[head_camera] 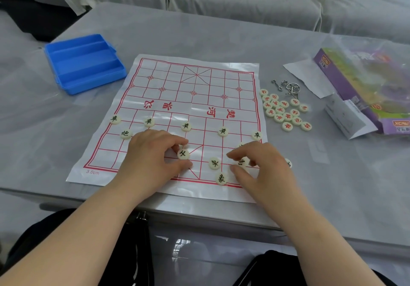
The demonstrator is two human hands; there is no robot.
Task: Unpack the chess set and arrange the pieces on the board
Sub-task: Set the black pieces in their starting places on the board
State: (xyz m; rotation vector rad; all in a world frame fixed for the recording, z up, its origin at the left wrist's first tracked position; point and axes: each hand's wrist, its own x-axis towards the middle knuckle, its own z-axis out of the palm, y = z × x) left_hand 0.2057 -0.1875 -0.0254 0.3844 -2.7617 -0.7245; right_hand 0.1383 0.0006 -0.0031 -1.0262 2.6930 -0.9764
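The left grip (150, 154) pinches a black piece (183, 154) on the board (199, 81), near-centre, while the right grip (266, 166) pinches a second piece (241, 162) just rightward (2 loose pieces (214, 163) lie between them).

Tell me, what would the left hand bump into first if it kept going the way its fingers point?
The left hand, pinching one round piece, points right across the board. It would probably meet the black-lettered piece first, just before the right hand. Height above the board is unclear.

piece (288, 164) half hidden, box (346, 79) cropped
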